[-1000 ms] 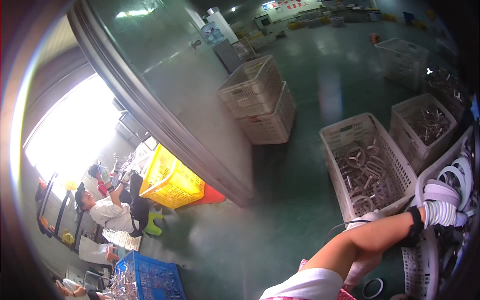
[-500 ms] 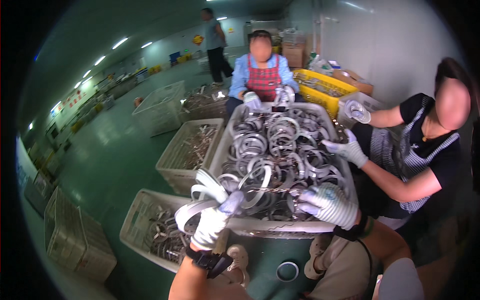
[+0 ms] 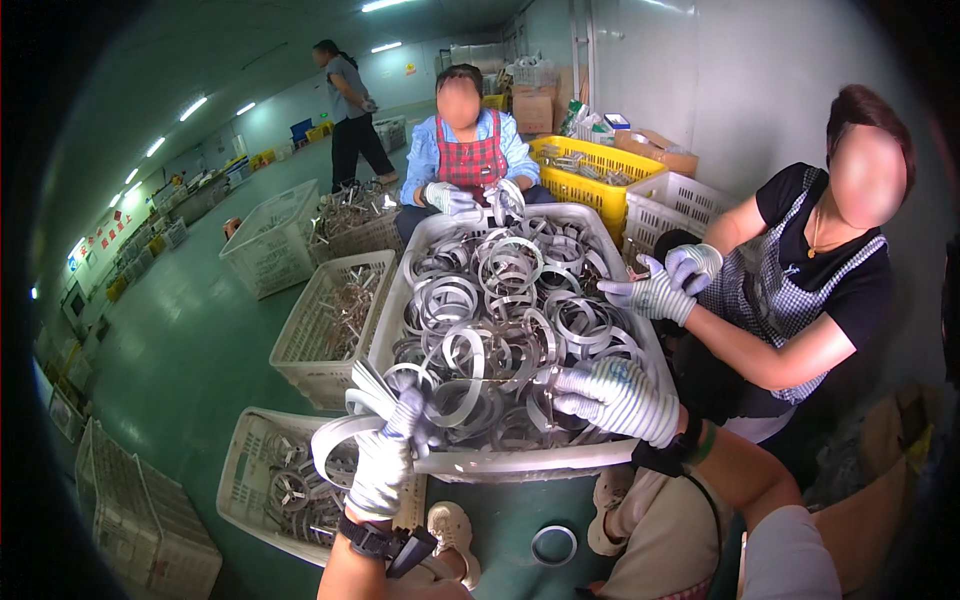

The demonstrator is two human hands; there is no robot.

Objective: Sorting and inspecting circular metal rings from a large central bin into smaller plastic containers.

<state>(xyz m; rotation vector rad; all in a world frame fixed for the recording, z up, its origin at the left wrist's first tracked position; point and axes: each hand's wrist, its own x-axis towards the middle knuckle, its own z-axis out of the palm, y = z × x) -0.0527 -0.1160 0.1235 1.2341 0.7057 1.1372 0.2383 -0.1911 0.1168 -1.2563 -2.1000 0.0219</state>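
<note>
My left hand (image 3: 382, 465), in a striped work glove, is closed round several flat grey metal rings (image 3: 345, 440) that fan out on its left side. My right hand (image 3: 630, 400), gloved alike, is over the near right part of a large white crate (image 3: 540, 460). Its fingers pinch the end of a thin metal strip (image 3: 500, 380), which stretches toward my left hand; its far end is lost in blur. Beneath both hands the crate is heaped with loose metal rings (image 3: 510, 270).
A white basket (image 3: 235, 470) of small metal parts stands at lower left, another basket (image 3: 285, 345) beyond it. One ring (image 3: 554, 545) lies on the green floor between my shoes. Gloved co-workers sit at the far side (image 3: 470, 155) and right (image 3: 800, 270). A yellow crate (image 3: 590, 190) stands behind.
The whole scene has shifted left in the picture. My hands keep their holds above the crate. The right co-worker's hands have come together; the standing person has turned and stepped.
</note>
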